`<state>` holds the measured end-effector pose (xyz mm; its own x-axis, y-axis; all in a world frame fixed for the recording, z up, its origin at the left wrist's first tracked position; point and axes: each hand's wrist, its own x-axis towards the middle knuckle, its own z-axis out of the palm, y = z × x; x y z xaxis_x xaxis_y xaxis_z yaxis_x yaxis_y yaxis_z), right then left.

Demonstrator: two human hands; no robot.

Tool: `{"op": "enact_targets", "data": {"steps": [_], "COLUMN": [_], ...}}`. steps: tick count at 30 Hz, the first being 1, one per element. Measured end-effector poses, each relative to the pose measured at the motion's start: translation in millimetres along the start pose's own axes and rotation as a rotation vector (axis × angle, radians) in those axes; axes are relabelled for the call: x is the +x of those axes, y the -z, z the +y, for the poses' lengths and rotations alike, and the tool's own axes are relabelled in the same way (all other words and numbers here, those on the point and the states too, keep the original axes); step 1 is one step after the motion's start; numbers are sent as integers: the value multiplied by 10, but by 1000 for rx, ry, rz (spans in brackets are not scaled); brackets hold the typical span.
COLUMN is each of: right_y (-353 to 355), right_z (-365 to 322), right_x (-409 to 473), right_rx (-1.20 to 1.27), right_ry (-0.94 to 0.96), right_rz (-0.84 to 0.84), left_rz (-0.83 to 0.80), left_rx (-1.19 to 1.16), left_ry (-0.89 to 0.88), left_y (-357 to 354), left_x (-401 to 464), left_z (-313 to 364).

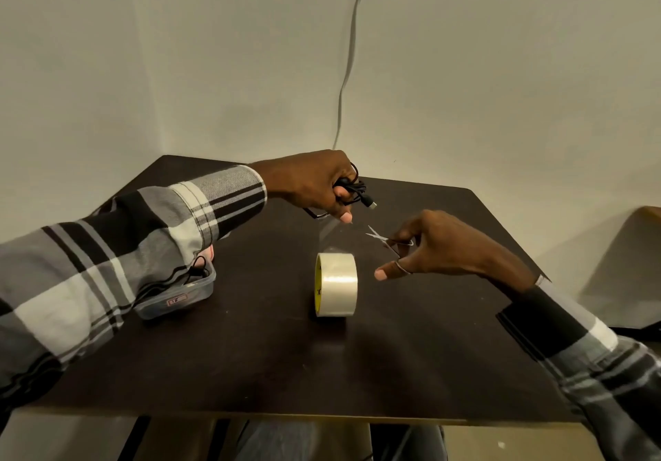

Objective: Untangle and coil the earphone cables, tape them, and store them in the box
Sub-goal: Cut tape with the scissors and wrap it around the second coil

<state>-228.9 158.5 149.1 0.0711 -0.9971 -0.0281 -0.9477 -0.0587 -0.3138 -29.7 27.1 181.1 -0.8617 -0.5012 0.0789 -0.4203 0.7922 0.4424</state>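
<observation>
- While my left hand [314,183] grips the coiled earphone cable [354,189] and pinches a tape strip [331,226] from the roll [336,284], right-hand fingers [384,274] hold small scissors [381,238].
- I judge the cable light and springy; hold it across the loops.
- The dark surface [250,360] carries a plastic box [179,299], beside pale walls [500,85].

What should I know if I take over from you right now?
Left hand: grips a coiled black earphone cable and pinches the end of a clear tape strip pulled up from the tape roll.
Right hand: holds small scissors, blades open beside the strip.
The roll stands on edge on the table. The plastic box sits left, with a black cable already inside.
Left: cut the strip, tape this coil, put it in the box.
</observation>
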Motion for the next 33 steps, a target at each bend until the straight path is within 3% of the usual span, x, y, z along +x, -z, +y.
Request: {"op": "enact_targets", "data": {"steps": [16,22,33], "right_y": [235,255,238], "right_z": [-177,-242,-205], "right_x": [349,375,291], "right_rx": [-87,-135,-41], "right_ry": [181,197,211], "right_rz": [-210,-211,-124], "left_rz": [-33,-20,213], "left_rx": [-38,-80,-102], "left_ry": [-24,-21,24], "left_y": [13,19,-31], "left_x": [-2,-28,-142], "left_z": [1,-4,-69]}}
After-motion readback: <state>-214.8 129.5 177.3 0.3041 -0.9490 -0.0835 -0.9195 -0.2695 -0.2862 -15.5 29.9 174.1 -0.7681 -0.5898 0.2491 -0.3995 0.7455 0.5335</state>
